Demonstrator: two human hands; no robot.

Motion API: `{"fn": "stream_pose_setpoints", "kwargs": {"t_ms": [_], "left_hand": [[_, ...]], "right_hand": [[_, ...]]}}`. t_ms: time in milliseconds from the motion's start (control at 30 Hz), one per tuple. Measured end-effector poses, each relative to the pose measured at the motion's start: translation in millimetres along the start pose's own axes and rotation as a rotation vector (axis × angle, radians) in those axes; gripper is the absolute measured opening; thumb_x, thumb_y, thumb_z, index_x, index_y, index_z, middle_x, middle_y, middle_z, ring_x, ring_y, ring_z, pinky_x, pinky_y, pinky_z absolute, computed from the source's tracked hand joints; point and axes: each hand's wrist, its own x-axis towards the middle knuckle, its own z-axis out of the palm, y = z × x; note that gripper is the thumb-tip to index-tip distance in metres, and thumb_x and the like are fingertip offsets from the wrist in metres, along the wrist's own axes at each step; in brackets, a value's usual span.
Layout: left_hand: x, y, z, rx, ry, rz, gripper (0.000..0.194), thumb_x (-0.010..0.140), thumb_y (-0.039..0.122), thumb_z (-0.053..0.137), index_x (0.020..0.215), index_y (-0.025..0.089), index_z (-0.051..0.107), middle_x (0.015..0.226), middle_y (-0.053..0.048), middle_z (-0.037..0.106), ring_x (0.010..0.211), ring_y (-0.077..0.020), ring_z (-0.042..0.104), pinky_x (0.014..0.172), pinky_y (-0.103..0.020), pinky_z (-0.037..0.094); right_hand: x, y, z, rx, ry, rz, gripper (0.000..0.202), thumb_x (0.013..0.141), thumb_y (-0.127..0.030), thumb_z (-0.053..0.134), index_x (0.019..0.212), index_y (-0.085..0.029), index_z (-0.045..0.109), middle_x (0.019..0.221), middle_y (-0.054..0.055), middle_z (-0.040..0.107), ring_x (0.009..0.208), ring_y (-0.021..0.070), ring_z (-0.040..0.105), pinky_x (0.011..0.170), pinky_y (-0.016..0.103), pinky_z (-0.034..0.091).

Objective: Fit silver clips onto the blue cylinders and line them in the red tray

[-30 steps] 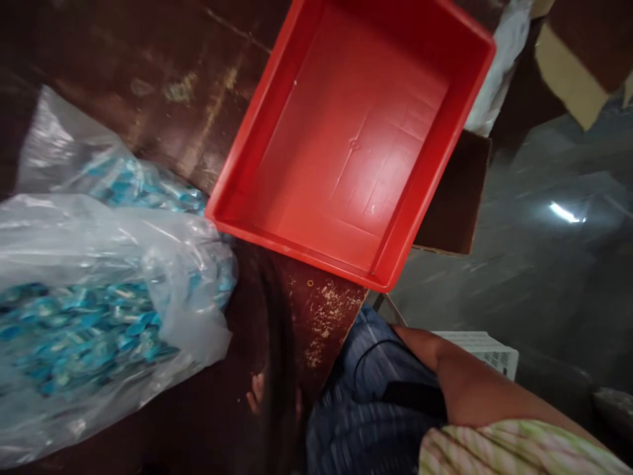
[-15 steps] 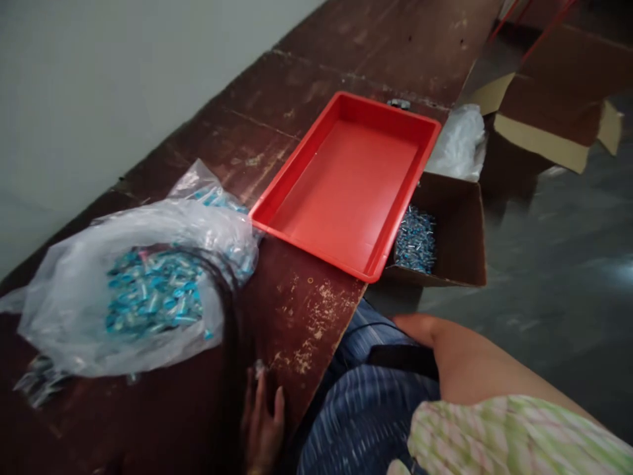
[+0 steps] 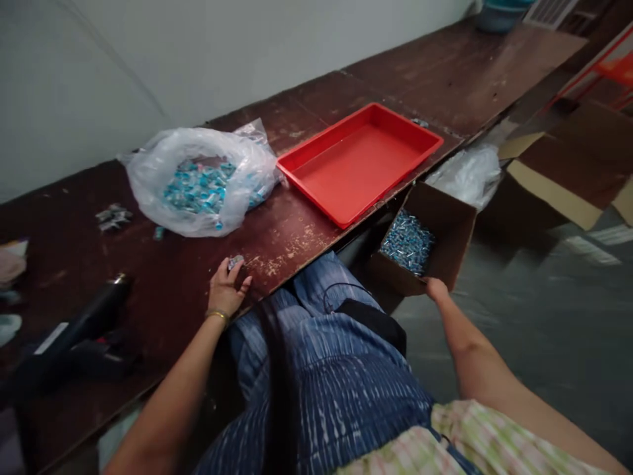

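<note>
To the left of the red tray (image 3: 356,165), and nearer to the body, the left hand (image 3: 227,287) is laid on the dark worktop (image 3: 168,277). Its fingers are spread somewhat apart, and a small shiny item (image 3: 236,262) is touched at the fingertips; whether the item is clamped in that grip cannot be told. A thin bracelet (image 3: 217,314) is worn on the left wrist.

To the right of the tray's near corner, below the worktop's edge, a cardboard box (image 3: 448,227) is seen open, partly filled with small blue-and-clear pieces (image 3: 408,244). Its near rim is held by the right hand (image 3: 438,288), whose grip is clamped on the cardboard.

Just left of the tray, a translucent bag (image 3: 143,178) is opened wide, and blue pieces (image 3: 198,191) are contained in it. Farther left of the tray, beyond the bag, a few greyish pieces (image 3: 113,216) are gathered on the worktop. A crumpled plastic bag (image 3: 467,173) is seen to the right of the tray, and an open carton (image 3: 548,194) is placed farther right. The tray itself is set flat, near the worktop's edge, untouched by either hand.
</note>
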Motion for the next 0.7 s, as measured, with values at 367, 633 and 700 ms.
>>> {"fn": "stream_pose_setpoints", "kwargs": {"t_ms": [367,633,700], "left_hand": [[2.1,6.9,-3.7,0.038,0.017,-0.011,0.057,0.096,0.045,0.06,0.147,0.019,0.063,0.166,-0.021,0.048,0.152,-0.0422,0.05,0.127,-0.06,0.041],[2.1,2.2,-2.6,0.02,0.002,-0.022,0.056,0.098,0.046,0.062,0.148,0.02,0.063,0.169,-0.02,0.046,0.158,-0.0407,0.045,0.13,-0.06,0.037],[4.3,-0.9,-1.4,-0.007,0.019,-0.036,0.051,0.1,0.045,0.06,0.144,0.02,0.064,0.168,-0.02,0.047,0.157,-0.0398,0.046,0.13,-0.059,0.037]], "right_hand": [[-11.7,-19.7,62.8,0.052,-0.074,-0.083,0.036,0.107,-0.041,0.071,0.135,-0.018,0.071,0.136,0.01,0.07,0.124,0.0247,0.07,0.107,0.045,0.061],[-5.1,-65.7,86.6,0.129,-0.131,-0.113,0.042,0.108,-0.041,0.069,0.141,-0.015,0.066,0.138,0.012,0.068,0.122,0.0236,0.07,0.106,0.046,0.061],[-7.8,-77.6,81.7,0.164,-0.147,-0.115,0.041,0.108,-0.04,0.07,0.139,-0.014,0.067,0.137,0.012,0.069,0.121,0.0228,0.07,0.105,0.045,0.061]]}}
